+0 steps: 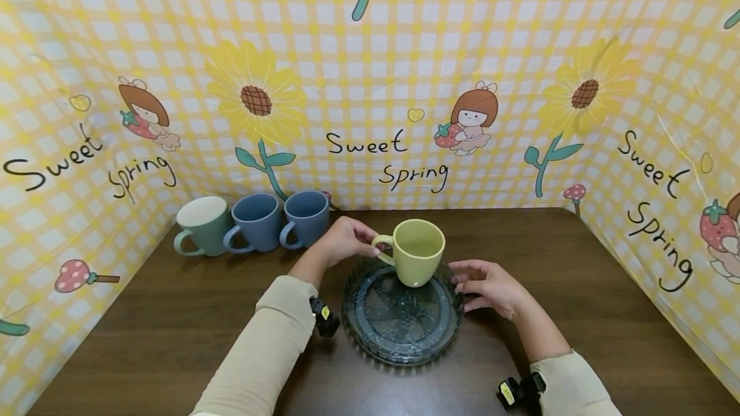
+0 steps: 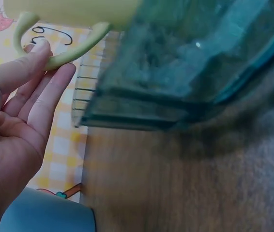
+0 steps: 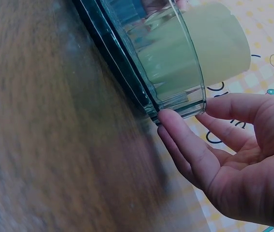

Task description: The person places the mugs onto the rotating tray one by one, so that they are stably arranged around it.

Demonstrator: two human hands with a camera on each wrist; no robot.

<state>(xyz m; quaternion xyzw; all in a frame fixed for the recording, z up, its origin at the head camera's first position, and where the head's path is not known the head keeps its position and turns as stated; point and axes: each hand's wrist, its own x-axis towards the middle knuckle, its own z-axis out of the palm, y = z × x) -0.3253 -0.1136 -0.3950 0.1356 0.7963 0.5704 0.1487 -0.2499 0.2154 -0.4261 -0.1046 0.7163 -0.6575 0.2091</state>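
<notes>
One yellow-green, tapered mug with a loop handle (image 1: 421, 252): upright at the centre of the head view, within the far part of the dish, lower body seen through the glass in the right wrist view; whether its base meets the dish floor cannot be told. One round, dark-tinted, clear glass dish with a ridged rim (image 1: 405, 326): lower centre of the frame, under and around the mug. Left hand (image 1: 347, 239): left of the mug, thumb and fingertips pinched together on its handle. Right hand (image 1: 491, 287): right of the dish, fingers extended and somewhat apart, fingertips touching the glass side. Two beige sleeves (image 1: 254, 345), lower left and lower right, each with a black wrist device bearing a yellow mark (image 1: 325, 318). One grey-green mug with white interior (image 1: 209, 228), left of centre, and two blue-grey mugs (image 1: 254, 230): set in a row toward the back, all handles to the left. One dark brown, wood-grained table (image 1: 144, 332), across the lower frame. One yellow-and-white checked cloth (image 1: 358, 76), behind and to both sides, printed with sunflowers, girls holding strawberries, mushrooms and "Sweet Spring" lettering.
</notes>
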